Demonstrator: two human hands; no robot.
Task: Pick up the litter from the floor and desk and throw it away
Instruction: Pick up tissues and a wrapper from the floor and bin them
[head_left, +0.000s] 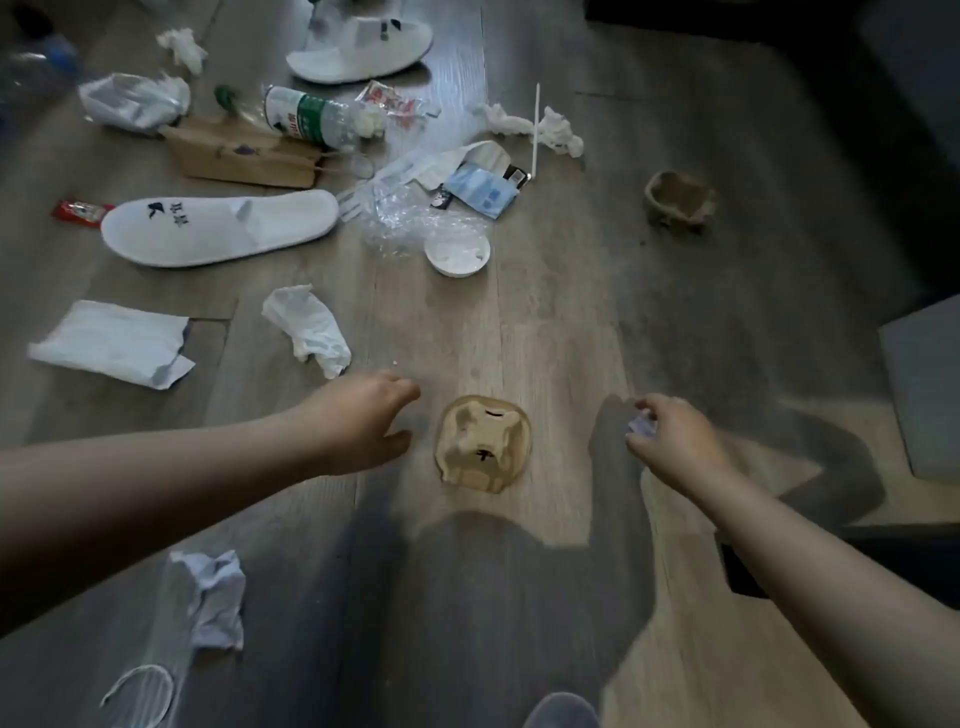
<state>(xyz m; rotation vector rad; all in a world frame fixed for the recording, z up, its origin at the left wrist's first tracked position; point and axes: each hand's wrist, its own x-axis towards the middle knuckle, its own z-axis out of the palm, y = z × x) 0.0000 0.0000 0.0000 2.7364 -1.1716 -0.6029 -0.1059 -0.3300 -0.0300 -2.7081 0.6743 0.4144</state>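
On the far left of the floor (545, 332) lies a clear plastic bag (135, 98) with white tissue inside it. Lower down, near my feet, a clear cup (140, 691) lies on its side, blurred; I cannot tell if anything is in it. A crumpled paper (215, 597) lies just beside it. A white slipper (218, 228) and a brown paper bag (244, 153) come next, and a plastic bottle (311, 119) lies partly on the bag. Something white sits at its mouth, hard to make out.

The left hand (363, 421) hovers low with its fingers (402, 389) and thumb spread apart in a loose curve, gripping nothing. Just beside it to the right lies a squashed brown cup (483, 444), flat on the floor. Further away, a white dish (457, 252) contains white scraps and touches a clear wrap (410, 213).

The right hand (670, 441) pinches a small pale scrap (641, 423) between its fingertips, above the floor. Well apart, a second brown cup (678, 200) stands open; its inside is too dark to see. A grey box (924, 384) is cut off by the right edge.
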